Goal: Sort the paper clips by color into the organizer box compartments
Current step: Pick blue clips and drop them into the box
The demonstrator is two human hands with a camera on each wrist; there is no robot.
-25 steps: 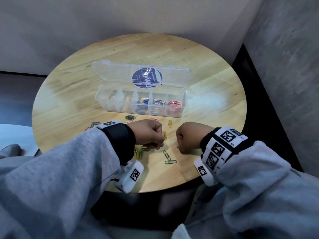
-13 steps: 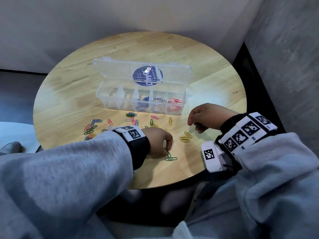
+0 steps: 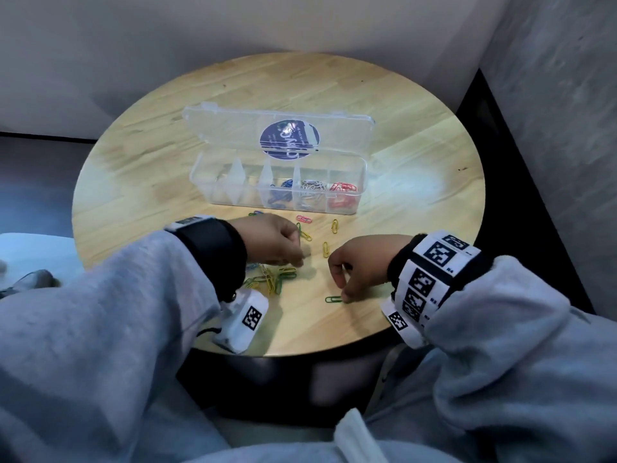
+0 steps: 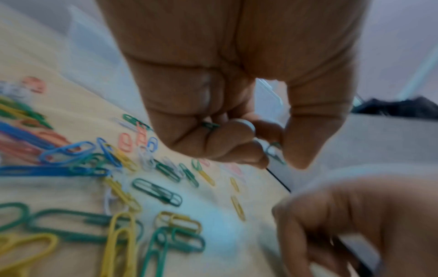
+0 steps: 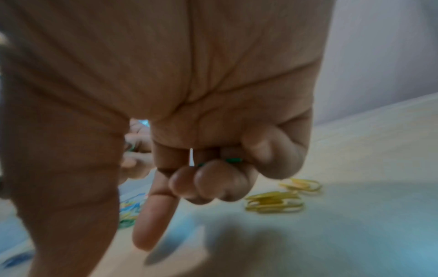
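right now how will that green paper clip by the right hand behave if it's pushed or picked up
The green wire paper clip lies flat on the smooth round wooden table, so it probably slides rather than rolls. It looks thin and light; the right hand likely needs a fingertip pinch.

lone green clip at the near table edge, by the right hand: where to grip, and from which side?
The green clip lies flat on the table, long axis left-right, with the right hand fingertip at its right end. Best bet: come from above, press that end, slide it toward the near edge, then take a pinch grip across the wire loops. It's too flat for a side approach.
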